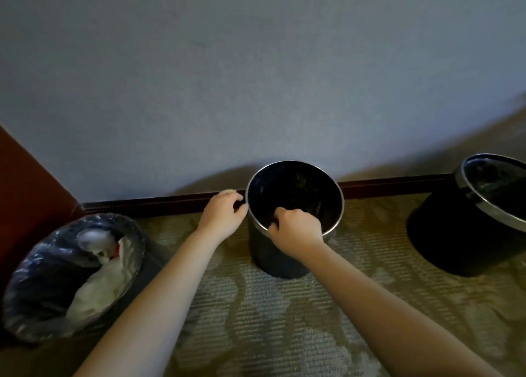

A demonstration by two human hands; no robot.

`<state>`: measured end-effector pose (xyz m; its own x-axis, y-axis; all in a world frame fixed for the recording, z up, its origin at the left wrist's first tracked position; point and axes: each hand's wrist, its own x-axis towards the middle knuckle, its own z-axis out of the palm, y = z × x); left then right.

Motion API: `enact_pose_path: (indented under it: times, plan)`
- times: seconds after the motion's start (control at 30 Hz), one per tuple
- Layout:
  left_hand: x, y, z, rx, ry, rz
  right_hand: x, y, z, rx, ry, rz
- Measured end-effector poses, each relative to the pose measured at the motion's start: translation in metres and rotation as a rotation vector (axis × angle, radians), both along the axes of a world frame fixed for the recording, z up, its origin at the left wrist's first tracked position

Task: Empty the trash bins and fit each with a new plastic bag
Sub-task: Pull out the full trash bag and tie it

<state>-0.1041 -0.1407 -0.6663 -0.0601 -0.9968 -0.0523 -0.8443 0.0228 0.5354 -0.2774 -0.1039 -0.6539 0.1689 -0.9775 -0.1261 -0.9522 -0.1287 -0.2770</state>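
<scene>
Three round black trash bins stand on the carpet along the wall. The middle bin (274, 258) has a metal rim and a dark inside; I cannot tell whether a bag lines it. My left hand (225, 211) pinches its left rim with curled fingers. My right hand (296, 228) grips the near rim, fingers hooked over the edge into the bin. The left bin (135, 236) is lined with a shiny plastic bag and holds white crumpled trash (99, 285). The right bin (444, 234) also has a metal rim, and its inside is dim.
A dark baseboard (159, 203) runs along the pale wall behind the bins. A reddish-brown piece of furniture (25, 183) stands at the far left, next to the left bin. Patterned carpet (284, 319) lies between the bins and me.
</scene>
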Motion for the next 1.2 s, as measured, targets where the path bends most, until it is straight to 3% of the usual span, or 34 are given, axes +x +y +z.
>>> enact_pose_path:
  times: [0.2,0.33,0.47,0.63,0.73,0.8,1.0,1.2]
  plan:
    - [0.105,0.044,0.032,-0.280,-0.027,0.129,0.108,0.018,-0.005,-0.094,-0.128,0.240]
    - [0.187,0.090,0.042,-0.355,-0.078,0.247,0.180,0.034,-0.006,-0.187,-0.230,0.421]
    - [0.248,0.140,0.036,-0.331,-0.115,0.357,0.243,0.053,-0.011,-0.325,-0.157,0.723]
    - [0.280,0.187,0.011,-0.209,-0.126,0.327,0.263,0.072,-0.021,-0.328,-0.062,0.948]
    - [0.281,0.200,-0.002,-0.107,-0.171,0.270,0.254,0.077,-0.035,-0.274,0.139,1.074]
    - [0.280,0.205,-0.007,-0.089,-0.178,0.191,0.250,0.077,-0.038,-0.259,0.195,1.082]
    - [0.277,0.206,-0.010,0.026,-0.338,-0.037,0.249,0.063,-0.022,-0.406,-0.035,1.128]
    - [0.276,0.201,-0.004,0.037,-0.265,-0.079,0.248,0.049,-0.013,-0.547,-0.164,0.932]
